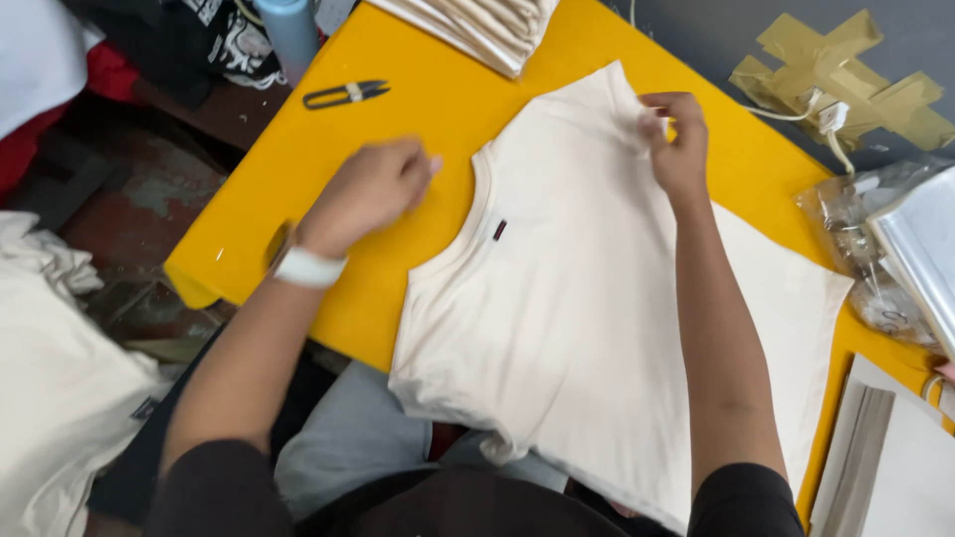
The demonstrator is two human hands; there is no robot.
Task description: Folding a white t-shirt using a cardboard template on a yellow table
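Right hand (678,139) pinches sleeve edge of cream T-shirt (577,298) on yellow table (418,109). Left hand (370,189) blurred beside collar, seemingly loosely curled, empty.

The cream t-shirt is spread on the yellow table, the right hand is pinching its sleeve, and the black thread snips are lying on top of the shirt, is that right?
Not quite: the head view shows the black thread snips lying on the bare yellow table, apart from the cream t-shirt. The right hand does pinch its sleeve.
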